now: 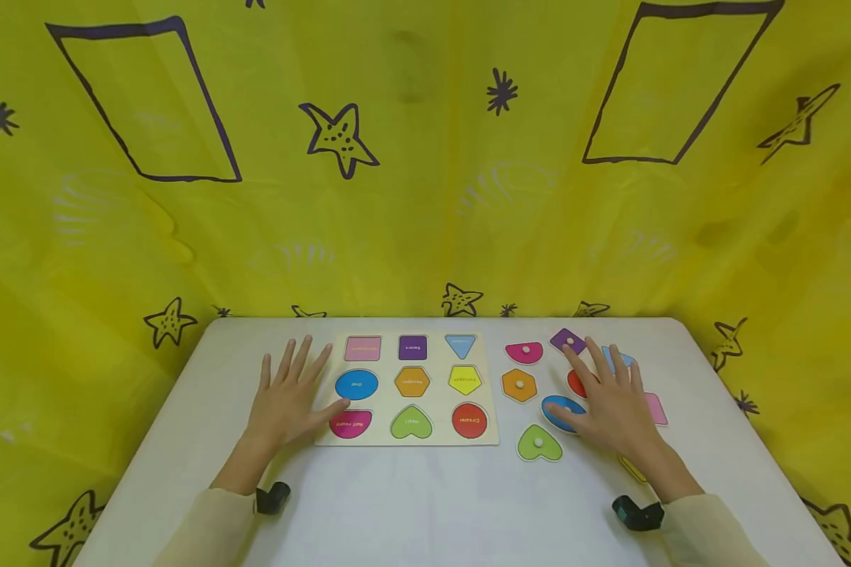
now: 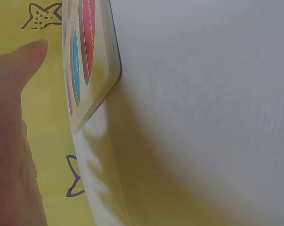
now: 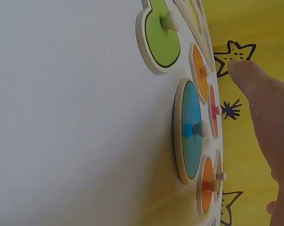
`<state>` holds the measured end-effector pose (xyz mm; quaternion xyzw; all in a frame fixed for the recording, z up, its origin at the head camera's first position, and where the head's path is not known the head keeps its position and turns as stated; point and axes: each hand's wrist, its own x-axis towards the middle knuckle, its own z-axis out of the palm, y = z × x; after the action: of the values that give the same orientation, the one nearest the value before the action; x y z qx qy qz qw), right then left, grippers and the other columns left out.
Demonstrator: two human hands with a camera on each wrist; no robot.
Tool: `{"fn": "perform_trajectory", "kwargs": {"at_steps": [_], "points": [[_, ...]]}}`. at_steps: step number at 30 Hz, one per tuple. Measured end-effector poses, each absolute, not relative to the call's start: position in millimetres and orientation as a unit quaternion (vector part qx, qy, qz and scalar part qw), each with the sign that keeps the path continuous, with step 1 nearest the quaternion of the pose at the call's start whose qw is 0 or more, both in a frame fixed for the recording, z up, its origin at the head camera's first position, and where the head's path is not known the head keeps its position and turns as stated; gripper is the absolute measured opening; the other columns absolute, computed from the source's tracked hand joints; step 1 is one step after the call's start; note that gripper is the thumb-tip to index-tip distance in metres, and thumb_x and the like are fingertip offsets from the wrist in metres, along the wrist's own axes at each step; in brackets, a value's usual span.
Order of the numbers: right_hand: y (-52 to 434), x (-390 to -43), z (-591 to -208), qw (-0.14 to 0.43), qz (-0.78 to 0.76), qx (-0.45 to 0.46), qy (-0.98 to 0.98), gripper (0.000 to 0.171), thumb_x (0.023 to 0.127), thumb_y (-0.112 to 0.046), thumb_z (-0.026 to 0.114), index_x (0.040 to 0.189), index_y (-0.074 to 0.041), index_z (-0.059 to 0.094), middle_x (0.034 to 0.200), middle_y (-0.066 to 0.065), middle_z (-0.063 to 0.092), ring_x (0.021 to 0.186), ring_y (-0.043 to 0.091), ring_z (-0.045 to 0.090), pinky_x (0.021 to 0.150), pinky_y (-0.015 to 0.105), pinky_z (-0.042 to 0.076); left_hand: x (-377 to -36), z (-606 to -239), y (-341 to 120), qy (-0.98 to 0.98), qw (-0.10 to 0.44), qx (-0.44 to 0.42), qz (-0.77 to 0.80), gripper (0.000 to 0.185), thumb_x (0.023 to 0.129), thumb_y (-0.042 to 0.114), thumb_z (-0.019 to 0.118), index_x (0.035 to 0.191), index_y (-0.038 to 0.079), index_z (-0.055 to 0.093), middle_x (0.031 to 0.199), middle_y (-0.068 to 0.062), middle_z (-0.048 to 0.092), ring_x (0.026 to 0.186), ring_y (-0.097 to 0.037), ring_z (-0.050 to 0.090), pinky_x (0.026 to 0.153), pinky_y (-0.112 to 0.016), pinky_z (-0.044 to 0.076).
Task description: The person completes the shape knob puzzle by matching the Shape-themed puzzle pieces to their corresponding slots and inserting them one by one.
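Observation:
A flat wooden puzzle board (image 1: pixel 442 429) with coloured, labelled shape recesses lies on the table. My left hand (image 1: pixel 284 405) is spread beside its left edge, thumb reaching over the magenta half-round recess (image 1: pixel 351 425); it holds nothing. My right hand (image 1: pixel 613 405), also spread, is above loose knobbed pieces. Its thumb overlaps the blue oval piece (image 3: pixel 191 146), which lies flat. Partly hidden by this hand are a red piece (image 1: pixel 576 383), a light blue piece (image 1: pixel 618 358), a pink piece (image 1: pixel 655 408) and a yellow piece (image 1: pixel 633 469).
Between board and right hand lie a magenta half-round piece (image 1: pixel 514 354), an orange hexagon piece (image 1: pixel 510 386) and a green heart piece (image 1: pixel 539 452). A purple piece (image 1: pixel 559 339) sits farther back. Yellow cloth (image 1: pixel 411 236) with drawn stars surrounds the white table (image 1: pixel 425 504).

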<state>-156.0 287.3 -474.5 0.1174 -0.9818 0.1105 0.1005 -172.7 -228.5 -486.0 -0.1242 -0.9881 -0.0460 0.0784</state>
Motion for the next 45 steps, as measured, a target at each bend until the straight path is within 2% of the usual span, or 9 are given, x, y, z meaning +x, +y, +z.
{"fn": "perform_trajectory", "kwargs": {"at_steps": [7,19,24,30,38,45], "points": [[294.1,-159.0,-472.3,0.107,0.132,0.119,-0.978,0.1,0.083,-0.06,0.076,0.161,-0.015,0.033,0.164,0.026,0.024,0.145,0.06,0.019,0.113,0.079,0.012,-173.8,-492.9,-234.5,-0.986,0.037,-0.129,-0.103,0.101,0.085,0.073,0.061,0.164,0.019,0.027,0.17,-0.018,0.017,0.155,-0.047,0.013,0.117,-0.075,0.007],[317.7,-162.5,-471.4,0.134,0.13,0.135,-0.973,0.095,0.081,-0.044,0.083,0.159,-0.017,0.037,0.159,0.025,0.033,0.14,0.054,0.031,0.107,0.078,0.027,-167.7,-500.7,-245.6,-0.96,-0.048,-0.139,-0.237,0.101,0.086,0.065,0.068,0.164,0.017,0.027,0.167,-0.021,0.024,0.153,-0.05,0.016,0.116,-0.077,0.005],[329.3,-161.5,-475.2,0.149,0.167,0.145,-0.964,0.09,0.08,-0.031,0.086,0.157,-0.015,0.041,0.154,0.027,0.039,0.134,0.055,0.037,0.1,0.079,0.034,-165.1,-504.4,-250.8,-0.956,-0.057,-0.148,-0.247,0.101,0.083,0.064,0.072,0.163,0.016,0.03,0.168,-0.02,0.024,0.153,-0.048,0.014,0.118,-0.074,0.002],[344.9,-158.3,-483.0,0.131,0.25,0.126,-0.951,0.083,0.083,-0.022,0.086,0.155,-0.013,0.044,0.149,0.029,0.042,0.132,0.055,0.036,0.098,0.079,0.031,-166.3,-503.6,-255.5,-0.95,-0.06,-0.161,-0.26,0.103,0.078,0.062,0.077,0.16,0.017,0.035,0.167,-0.023,0.023,0.153,-0.05,0.012,0.117,-0.075,0.0],[366.7,-144.4,-486.4,0.083,0.28,0.04,-0.956,0.072,0.092,-0.03,0.079,0.154,-0.011,0.046,0.146,0.032,0.045,0.13,0.057,0.036,0.091,0.08,0.039,-168.7,-507.0,-254.2,-0.955,-0.061,-0.175,-0.232,0.111,0.071,0.068,0.079,0.159,0.015,0.038,0.167,-0.023,0.022,0.153,-0.05,0.011,0.116,-0.076,0.0],[384.8,-136.3,-497.7,0.047,0.292,-0.008,-0.955,0.065,0.097,-0.039,0.072,0.147,-0.003,0.05,0.146,0.033,0.046,0.13,0.055,0.038,0.096,0.078,0.039,-167.6,-507.1,-258.0,-0.958,-0.059,-0.177,-0.219,0.113,0.069,0.068,0.08,0.159,0.014,0.038,0.167,-0.024,0.021,0.153,-0.051,0.011,0.115,-0.077,0.0]]}}
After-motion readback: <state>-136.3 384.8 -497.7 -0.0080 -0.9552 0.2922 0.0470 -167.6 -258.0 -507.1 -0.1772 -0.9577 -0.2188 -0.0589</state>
